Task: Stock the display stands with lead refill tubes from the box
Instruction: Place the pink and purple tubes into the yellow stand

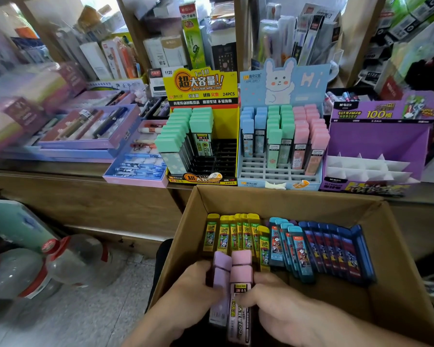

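Cardboard box (pixel 298 196), near centre: we note both hands in it. L hand (pixel 191 289) grips lilac-capped tubes (pixel 221 271); R hand (pixel 283 306) grips pink-capped tubes (pixel 241 274), bundles touching. Yellow stand (pixel 226 126), far side, w/ green-capped tubes (pixel 183 128) at its left.
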`<state>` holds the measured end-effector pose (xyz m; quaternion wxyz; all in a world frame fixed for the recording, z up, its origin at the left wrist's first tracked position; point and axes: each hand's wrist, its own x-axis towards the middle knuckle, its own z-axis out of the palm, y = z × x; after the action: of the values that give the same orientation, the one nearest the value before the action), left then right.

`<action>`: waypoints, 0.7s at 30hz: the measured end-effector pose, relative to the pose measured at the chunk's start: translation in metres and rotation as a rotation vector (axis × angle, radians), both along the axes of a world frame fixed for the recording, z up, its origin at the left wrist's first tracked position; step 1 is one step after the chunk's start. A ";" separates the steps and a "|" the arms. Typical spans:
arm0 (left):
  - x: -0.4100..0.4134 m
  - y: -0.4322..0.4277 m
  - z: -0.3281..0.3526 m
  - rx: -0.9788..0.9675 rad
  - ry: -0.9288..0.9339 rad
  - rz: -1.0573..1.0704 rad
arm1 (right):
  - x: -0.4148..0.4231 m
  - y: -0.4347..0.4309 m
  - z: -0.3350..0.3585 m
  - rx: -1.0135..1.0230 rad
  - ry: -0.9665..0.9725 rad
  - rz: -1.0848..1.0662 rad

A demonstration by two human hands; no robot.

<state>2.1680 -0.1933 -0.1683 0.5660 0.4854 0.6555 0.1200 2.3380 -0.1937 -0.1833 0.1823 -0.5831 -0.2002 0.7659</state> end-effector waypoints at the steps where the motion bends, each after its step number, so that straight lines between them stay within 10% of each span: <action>1: -0.001 0.000 0.001 -0.020 -0.023 0.009 | 0.001 0.000 0.002 -0.003 0.020 -0.013; 11: 0.002 -0.004 0.013 -0.149 -0.602 0.465 | 0.013 0.008 0.034 0.075 0.205 -0.105; 21: 0.014 -0.006 0.029 -0.239 -0.845 0.477 | 0.030 0.011 0.055 0.335 0.104 0.017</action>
<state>2.1825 -0.1998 -0.1396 0.7905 0.1625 0.4709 0.3564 2.3677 -0.1830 -0.1287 0.2808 -0.5025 -0.3202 0.7524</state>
